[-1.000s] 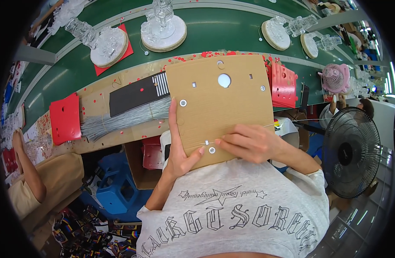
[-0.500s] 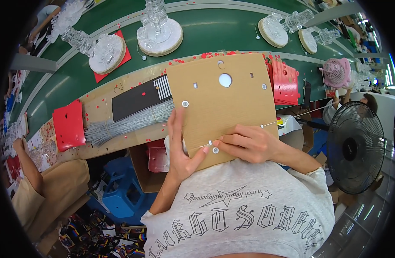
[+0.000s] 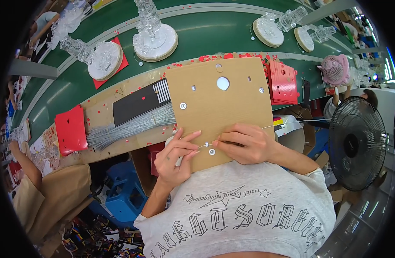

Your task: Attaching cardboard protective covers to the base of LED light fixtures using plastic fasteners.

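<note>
A brown cardboard panel (image 3: 223,112) with a round hole, several small slots and metal eyelets leans in front of my chest. A thin silvery wire (image 3: 292,122) runs across its lower part and out past its right edge. Beside the slot near the bottom eyelet, my left hand (image 3: 176,157) has its thumb and fingertips closed on the wire's left end. Just right of that slot, my right hand (image 3: 249,144) pinches the same wire, knuckles against the cardboard. The panel's other face is hidden.
Left of the panel lie a bundle of silvery wires (image 3: 133,127), a black sheet (image 3: 135,103) and red panels (image 3: 71,131). More red panels (image 3: 283,81) stand at the right. Clear ornaments on round bases (image 3: 156,43) sit on the green conveyor (image 3: 214,32). A black fan (image 3: 356,144) is at right.
My left hand has come off the panel's left edge and curled its fingers in to the wire. My right hand keeps its pinch. Ornaments and panel appear shifted slightly left.
</note>
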The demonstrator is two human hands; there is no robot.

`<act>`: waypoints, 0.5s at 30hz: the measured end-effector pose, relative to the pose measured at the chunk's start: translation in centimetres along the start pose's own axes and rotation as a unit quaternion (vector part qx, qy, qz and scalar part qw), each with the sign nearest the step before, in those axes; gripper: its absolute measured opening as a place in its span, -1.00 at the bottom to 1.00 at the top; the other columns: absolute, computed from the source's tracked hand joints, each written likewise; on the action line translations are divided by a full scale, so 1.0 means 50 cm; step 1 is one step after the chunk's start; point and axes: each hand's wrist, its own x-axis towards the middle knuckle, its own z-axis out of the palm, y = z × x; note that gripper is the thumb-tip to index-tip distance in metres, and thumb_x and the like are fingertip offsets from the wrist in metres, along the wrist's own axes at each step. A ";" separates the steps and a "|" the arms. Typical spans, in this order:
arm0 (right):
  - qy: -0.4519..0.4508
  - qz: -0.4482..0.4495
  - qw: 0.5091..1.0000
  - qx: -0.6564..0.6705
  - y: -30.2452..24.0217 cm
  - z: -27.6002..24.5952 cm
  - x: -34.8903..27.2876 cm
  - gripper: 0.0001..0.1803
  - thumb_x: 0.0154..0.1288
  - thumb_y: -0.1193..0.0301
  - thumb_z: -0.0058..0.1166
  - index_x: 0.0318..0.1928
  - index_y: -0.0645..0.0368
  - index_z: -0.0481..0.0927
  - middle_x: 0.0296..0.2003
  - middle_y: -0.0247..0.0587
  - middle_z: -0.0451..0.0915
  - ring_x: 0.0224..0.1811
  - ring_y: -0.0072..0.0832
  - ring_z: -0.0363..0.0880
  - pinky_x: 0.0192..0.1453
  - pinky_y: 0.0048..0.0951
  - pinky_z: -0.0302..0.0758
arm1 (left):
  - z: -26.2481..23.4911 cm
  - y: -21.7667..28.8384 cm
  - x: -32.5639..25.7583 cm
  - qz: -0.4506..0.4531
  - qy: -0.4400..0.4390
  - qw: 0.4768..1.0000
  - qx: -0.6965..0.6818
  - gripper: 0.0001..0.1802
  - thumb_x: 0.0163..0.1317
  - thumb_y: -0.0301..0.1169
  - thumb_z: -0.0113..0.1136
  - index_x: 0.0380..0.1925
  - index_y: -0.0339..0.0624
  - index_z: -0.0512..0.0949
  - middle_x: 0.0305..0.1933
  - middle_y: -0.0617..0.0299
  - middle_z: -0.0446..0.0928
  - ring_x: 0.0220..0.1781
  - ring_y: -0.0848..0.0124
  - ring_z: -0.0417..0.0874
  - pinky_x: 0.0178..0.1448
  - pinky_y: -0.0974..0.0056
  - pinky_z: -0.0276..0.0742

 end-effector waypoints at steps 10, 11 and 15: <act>-0.049 0.026 0.998 0.035 -0.011 -0.010 0.011 -0.71 -0.03 0.52 0.32 -0.21 0.28 0.72 -0.27 -0.26 0.54 -0.26 -0.39 0.55 -0.31 -0.38 0.59 | -0.011 -0.011 0.125 0.043 -0.068 0.989 0.120 -0.82 -0.06 -0.59 0.48 -0.46 -0.24 0.63 0.08 0.00 0.62 0.41 -0.10 0.48 0.52 -0.24 0.22; -0.043 0.029 0.998 0.030 -0.010 -0.012 0.012 -0.71 -0.03 0.52 0.32 -0.21 0.28 0.72 -0.27 -0.26 0.54 -0.26 -0.39 0.55 -0.31 -0.38 0.59 | -0.002 -0.023 0.134 0.030 -0.085 0.988 0.126 -0.73 -0.03 -0.57 0.47 -0.27 -0.23 0.67 0.28 0.00 0.54 0.52 -0.07 0.34 0.56 -0.18 0.18; -0.032 0.148 0.975 0.165 0.003 -0.076 -0.003 -0.87 0.16 0.48 0.32 -0.28 0.26 0.73 -0.40 -0.25 0.55 -0.36 -0.38 0.55 -0.36 -0.41 0.53 | -0.006 -0.029 0.137 -0.022 -0.089 0.986 0.139 -0.40 0.04 -0.55 0.43 0.17 -0.23 0.54 0.35 0.04 0.52 0.54 -0.05 0.33 0.56 -0.10 0.20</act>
